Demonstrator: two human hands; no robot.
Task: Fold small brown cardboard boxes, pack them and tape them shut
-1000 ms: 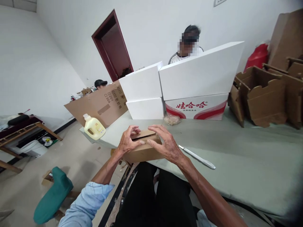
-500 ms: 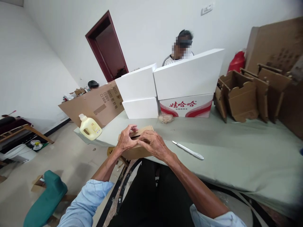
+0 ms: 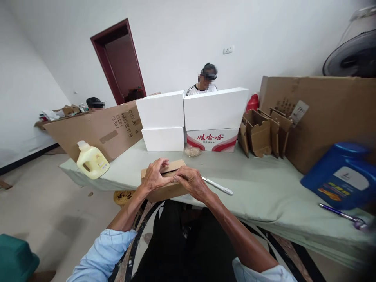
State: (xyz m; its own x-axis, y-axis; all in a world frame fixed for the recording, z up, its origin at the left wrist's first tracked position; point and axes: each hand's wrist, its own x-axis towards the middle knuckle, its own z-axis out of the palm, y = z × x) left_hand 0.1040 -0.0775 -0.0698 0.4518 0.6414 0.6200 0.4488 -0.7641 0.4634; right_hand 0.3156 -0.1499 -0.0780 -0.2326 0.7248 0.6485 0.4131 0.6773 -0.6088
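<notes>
A small brown cardboard box (image 3: 169, 192) rests at the near edge of the table, with a dark slit showing along its top. My left hand (image 3: 154, 177) grips its left end, thumb stretched across the top and fingers curled at the far side. At the right end, my right hand (image 3: 192, 182) presses its thumb and bent fingers together on the top edge. The two thumbs nearly meet over the box. Just right of my right hand lies a white-handled craft knife (image 3: 219, 185), its blade end partly hidden behind the hand.
White boxes (image 3: 216, 109) are stacked at the back. A yellow jug (image 3: 93, 161) stands left, and folded cardboard pieces (image 3: 260, 135) stand right. Farther right are a blue bottle (image 3: 337, 176) and a purple metallic tool (image 3: 342, 214). A person (image 3: 202, 84) sits behind the boxes.
The view has swung to the right, bringing the blue bottle, purple tool and fan into sight. Both hands stay on the box with little change in grip.
</notes>
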